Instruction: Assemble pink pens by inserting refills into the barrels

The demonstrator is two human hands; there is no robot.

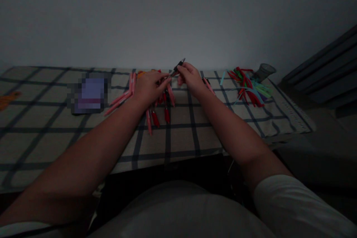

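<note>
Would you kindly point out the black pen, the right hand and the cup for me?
Black pen [178,66]: head view, on its dark barrel.
Right hand [192,78]: head view, on the back of the hand.
Cup [262,72]: head view, on its side, below the rim.

- Upper half: the wall [178,15], behind the tablecloth [181,137].
- Left of centre, on the cloth: a phone-like object [92,93].
- Centre: loose pens [167,115] on the cloth, around and under the left hand [147,87]; one pen [178,66] above the cloth, between it and the right hand [191,76].
- Right: a heap of strips [248,87], a glass [264,71] just behind.
</note>
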